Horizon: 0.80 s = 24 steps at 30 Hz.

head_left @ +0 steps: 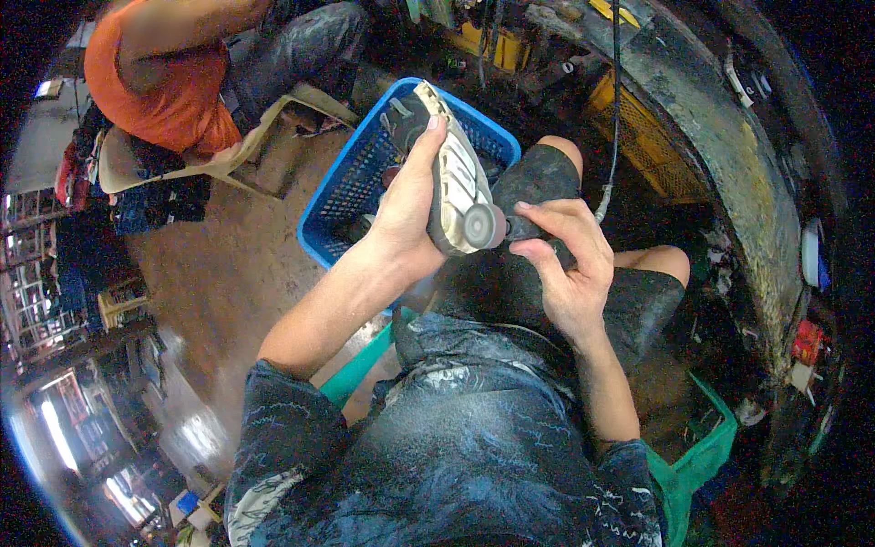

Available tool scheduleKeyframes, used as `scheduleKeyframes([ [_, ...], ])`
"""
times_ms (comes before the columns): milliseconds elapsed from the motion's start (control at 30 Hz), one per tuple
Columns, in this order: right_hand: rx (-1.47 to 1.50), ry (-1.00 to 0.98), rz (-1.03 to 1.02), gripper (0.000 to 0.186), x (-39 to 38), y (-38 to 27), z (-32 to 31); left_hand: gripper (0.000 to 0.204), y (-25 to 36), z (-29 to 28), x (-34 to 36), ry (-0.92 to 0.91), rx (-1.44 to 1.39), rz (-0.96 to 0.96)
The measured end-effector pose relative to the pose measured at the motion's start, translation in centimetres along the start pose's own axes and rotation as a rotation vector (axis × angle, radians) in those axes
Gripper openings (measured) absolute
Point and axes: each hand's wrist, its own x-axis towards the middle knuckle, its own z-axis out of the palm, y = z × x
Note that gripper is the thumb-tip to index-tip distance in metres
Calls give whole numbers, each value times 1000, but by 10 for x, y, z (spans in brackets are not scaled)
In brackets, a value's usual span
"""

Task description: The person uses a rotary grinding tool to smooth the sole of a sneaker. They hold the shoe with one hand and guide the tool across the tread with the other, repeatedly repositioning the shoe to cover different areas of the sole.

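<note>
My left hand (406, 205) grips a shoe (456, 169) with a pale, ridged sole, held up at the middle of the view. My right hand (570, 260) has its thumb and fingers closed on a small dark rotary tool (516, 228). The tool's round grey head (480, 225) lies against or just over the near end of the sole; exact contact is hard to tell. Under the shoe is a blue perforated basket (324, 214), with its contents partly hidden by the shoe and my hand.
A co-worker (164, 82) in orange sits upper left on a beige seat (228, 164). At right are a yellow crate (638, 137), a long worn bench or trough edge (729, 173) and a hanging cable (612, 137). Green plastic frames (702, 442) flank my legs.
</note>
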Motion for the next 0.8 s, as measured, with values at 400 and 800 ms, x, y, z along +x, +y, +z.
scheduleKeyframes([
  [400, 9, -24, 25, 33, 4, 0, 4, 51, -4, 6, -4, -49, -19, 11],
  [800, -2, -45, 33, 35, 2, -3, 1, 51, -5, 13, -4, -16, 9, 38],
])
